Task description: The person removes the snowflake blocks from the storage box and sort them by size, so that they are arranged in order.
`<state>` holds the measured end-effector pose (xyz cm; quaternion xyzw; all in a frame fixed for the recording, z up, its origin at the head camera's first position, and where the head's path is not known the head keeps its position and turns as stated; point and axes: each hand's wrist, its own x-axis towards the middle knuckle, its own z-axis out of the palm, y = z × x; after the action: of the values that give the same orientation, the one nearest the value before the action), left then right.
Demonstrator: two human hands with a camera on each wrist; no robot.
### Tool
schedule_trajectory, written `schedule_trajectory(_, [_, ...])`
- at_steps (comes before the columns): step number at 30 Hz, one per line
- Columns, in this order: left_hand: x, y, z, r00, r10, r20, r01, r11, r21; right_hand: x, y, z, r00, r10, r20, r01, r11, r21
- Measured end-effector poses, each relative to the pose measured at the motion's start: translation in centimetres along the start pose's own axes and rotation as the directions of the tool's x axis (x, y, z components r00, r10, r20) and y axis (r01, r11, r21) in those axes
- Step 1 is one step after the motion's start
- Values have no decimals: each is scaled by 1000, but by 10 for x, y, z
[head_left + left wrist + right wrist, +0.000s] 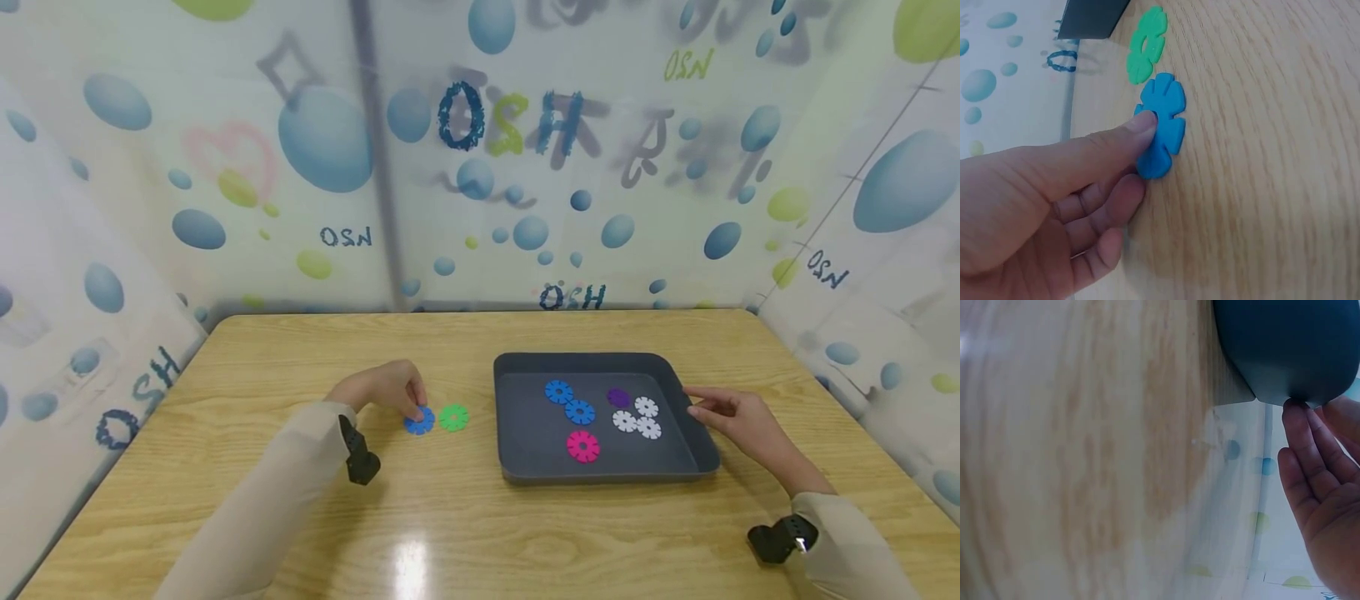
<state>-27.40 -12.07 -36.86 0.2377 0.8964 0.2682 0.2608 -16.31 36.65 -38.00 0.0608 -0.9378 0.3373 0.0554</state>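
My left hand [388, 387] pinches the edge of a blue slotted plastic disc [1171, 128], thumb on its upper face. In the left wrist view the disc stands slightly tilted close over the wooden table. A green slotted disc [453, 417] lies just to its right. At the right side of a dark grey tray [528, 442], the fingertips of my right hand [738, 421] touch the outer wall, the fingers mostly straight. Inside the tray are two blue discs [579, 412], a pink disc [583, 447], a purple disc [618, 397] and several white discs [625, 421].
The wooden table [420, 525] spreads under everything. A printed curtain [420, 208] with blue and green spots hangs behind it and along both sides. Black wrist cameras [362, 454] sit on both cuffs.
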Motion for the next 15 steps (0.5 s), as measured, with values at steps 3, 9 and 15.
schedule_trajectory(3, [-1,-1,-1,1000,15,-5,-15,1000,-8,0,1,0,1000,-4,-4,4,1000,-4])
schedule_trajectory(9, [-3,-5,0,999,49,-20,-51,997,-64,1,1,0,1000,-14,-11,14,1000,-3])
schedule_trajectory(15, [-2,-2,1,992,122,-40,-124,991,-53,0,1,0,1000,-16,-12,16,1000,-9])
